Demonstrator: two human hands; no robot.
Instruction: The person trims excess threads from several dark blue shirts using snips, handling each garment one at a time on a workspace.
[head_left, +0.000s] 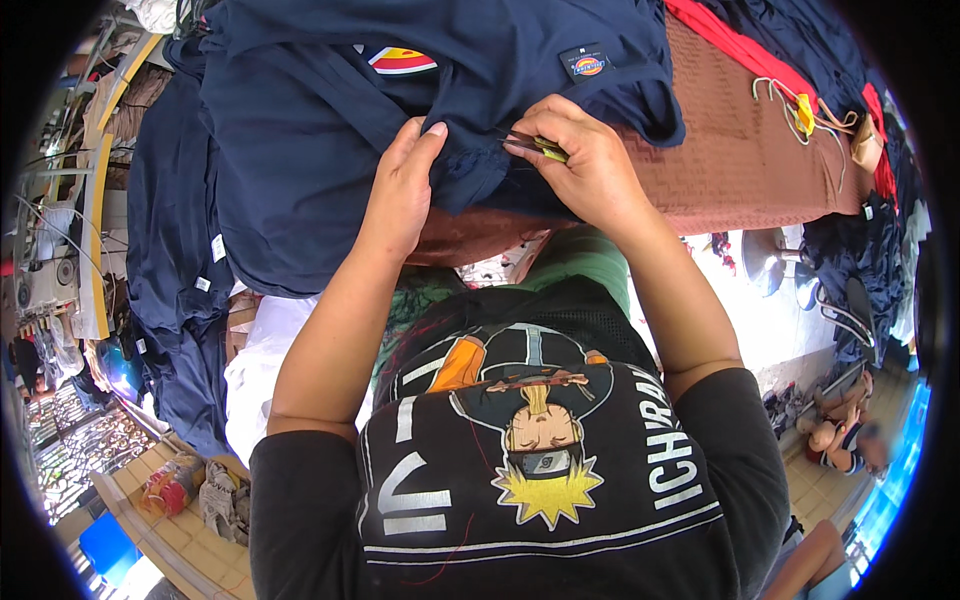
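A navy blue garment (300, 190) lies spread over a table draped with brown cloth, its folds bunched between my hands. My left hand (403, 185) pinches a fold of it between thumb and fingers. In my right hand (590, 165) is a small pair of thread snips (540, 147) with dark blades and a yellowish part. Their tips point left, close to the bunched fabric; whether they touch it I cannot tell. A label patch (585, 62) on the garment shows just beyond my right hand, and a colourful print (400, 60) appears through a gap in the folds.
Brown quilted cloth (740, 150) covers the table's right side. A red strap (735, 45) and pale cords (790, 110) lie there. More navy garments (170, 240) hang off the left. One person (845, 440) sits at the far right; another's limb (810, 565) shows at lower right.
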